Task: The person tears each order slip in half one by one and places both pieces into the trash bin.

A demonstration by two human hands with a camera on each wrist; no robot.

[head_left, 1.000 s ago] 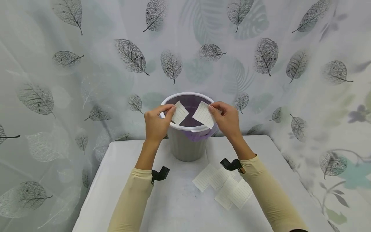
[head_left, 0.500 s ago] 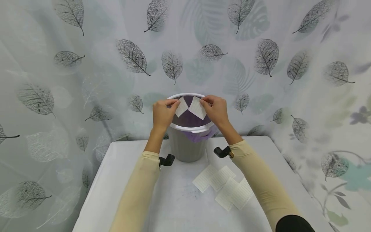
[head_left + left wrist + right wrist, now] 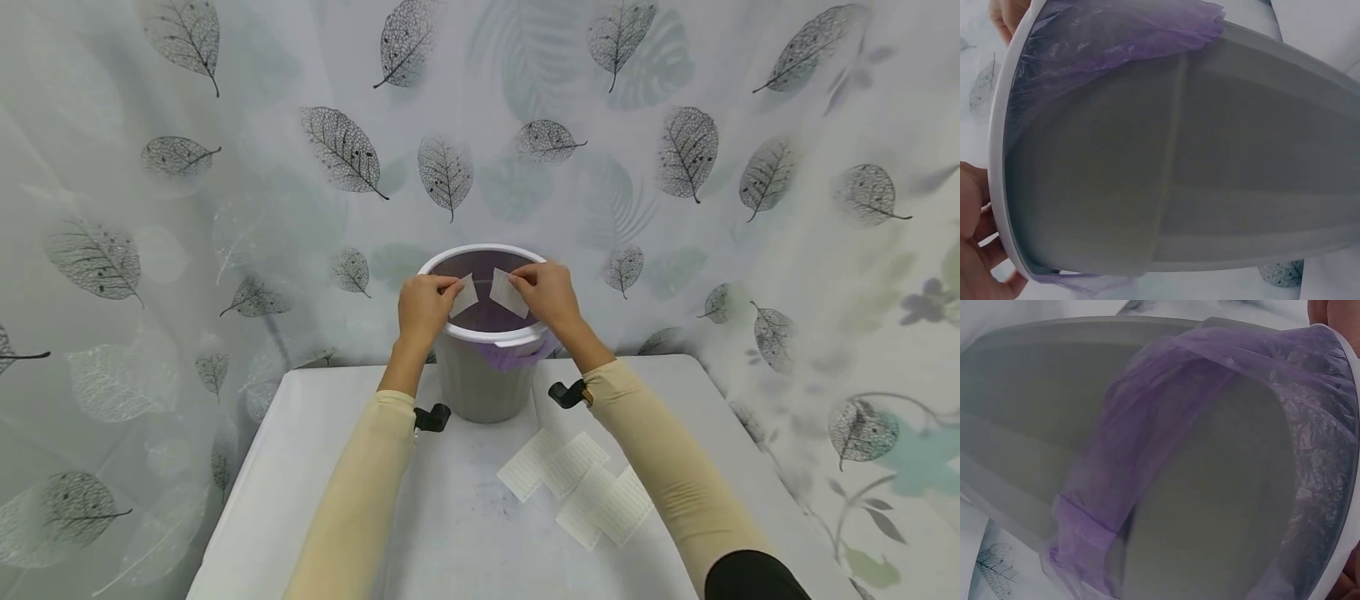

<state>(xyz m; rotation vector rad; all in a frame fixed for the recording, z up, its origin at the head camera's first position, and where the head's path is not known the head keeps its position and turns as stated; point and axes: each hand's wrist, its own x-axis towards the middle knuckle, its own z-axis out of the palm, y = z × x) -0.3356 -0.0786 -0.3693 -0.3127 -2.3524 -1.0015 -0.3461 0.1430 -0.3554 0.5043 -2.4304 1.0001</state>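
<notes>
Hands apart, one at each side of the bin [image 3: 483,387]. Left hand [image 3: 422,308] pinches a small paper piece [image 3: 467,297]; right hand [image 3: 552,295] pinches a second piece [image 3: 507,293]. Both pieces tilted, separate, between the hands and over the bin's mouth. Purple liner [image 3: 517,357] drapes down the outer wall below the right hand. Lined slips [image 3: 596,492], some overlapping, lie on the white table [image 3: 457,525] beside the right forearm.

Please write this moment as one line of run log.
left hand: pinches left paper piece | right hand: pinches right paper piece | pieces: at open bin | table: overlapping paper sheets
</notes>
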